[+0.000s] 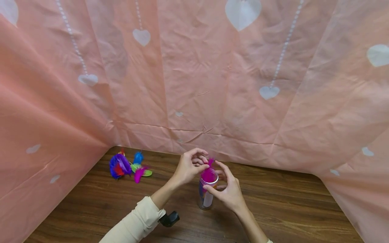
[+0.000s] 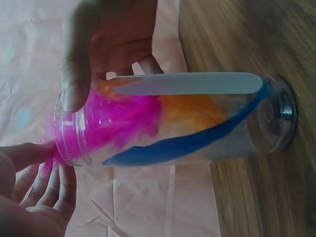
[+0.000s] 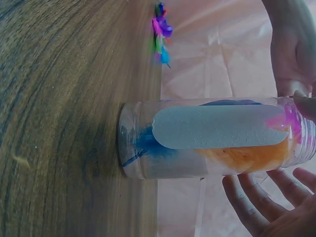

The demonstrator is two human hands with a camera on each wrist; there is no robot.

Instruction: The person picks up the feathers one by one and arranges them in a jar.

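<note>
A clear cylindrical jar [image 1: 201, 200] stands upright on the wooden table. It bears a blank whitish label [image 3: 217, 127]. Through its wall show an orange feather [image 2: 190, 111] and a blue feather [image 2: 182, 145]. At the mouth a fluffy magenta feather [image 1: 209, 175] lies mostly inside, its tip poking above the rim. My left hand [image 1: 189, 166] pinches that tip between thumb and fingers. My right hand [image 1: 231, 192] holds the jar near its top, thumb on the near side and fingers round the far side.
A heap of purple, blue and red feathers [image 1: 120, 166] lies at the table's back left. Beside it are a blue feather [image 1: 138, 157], a lime feather [image 1: 147, 173] and another magenta feather [image 1: 139, 174]. Pink cloth [image 1: 194, 84] with white hearts hangs behind and at both sides.
</note>
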